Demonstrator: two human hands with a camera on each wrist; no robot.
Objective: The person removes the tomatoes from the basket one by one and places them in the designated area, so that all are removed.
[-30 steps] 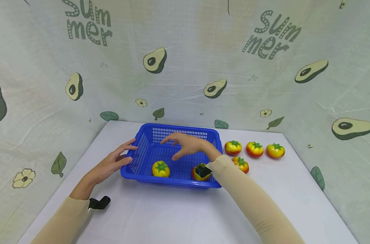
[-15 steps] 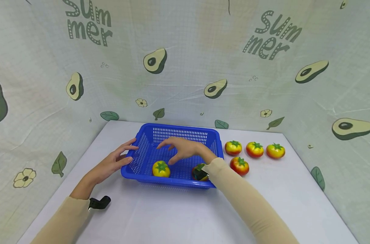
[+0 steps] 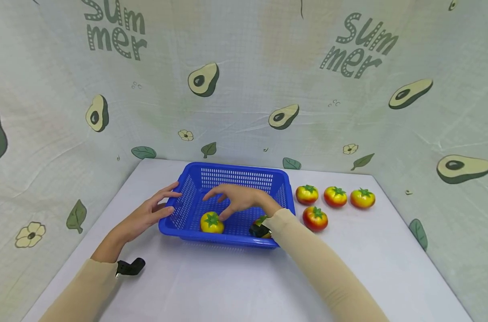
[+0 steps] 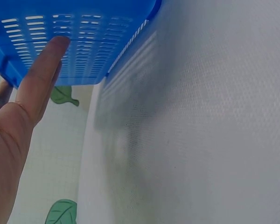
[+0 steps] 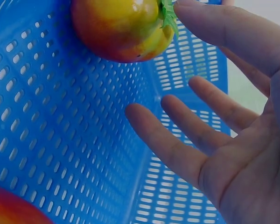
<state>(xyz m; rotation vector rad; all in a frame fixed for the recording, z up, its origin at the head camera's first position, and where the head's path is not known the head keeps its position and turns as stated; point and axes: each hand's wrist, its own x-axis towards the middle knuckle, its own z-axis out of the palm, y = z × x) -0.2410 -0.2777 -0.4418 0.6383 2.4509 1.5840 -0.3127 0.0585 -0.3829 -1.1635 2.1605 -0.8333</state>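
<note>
Patterned cloth (image 3: 244, 53) backs a blue basket (image 3: 224, 239), left hand (image 3: 149, 212) outspread alongside, right hand (image 3: 241, 197) arched wide by a tomato (image 3: 211, 224).

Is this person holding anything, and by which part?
Nothing looks held: the right hand is open beside the yellow fruit, not closed round it; the left hand seems only to touch the basket on its left.

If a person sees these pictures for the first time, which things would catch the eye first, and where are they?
Most likely the bright blue basket on the pale table, with the right hand spread open over it, near a mostly yellow fruit inside. Next, perhaps, the four red-and-yellow fruits on the table, right of the basket. The left hand, at the basket's left end, would probably draw less notice.
</note>
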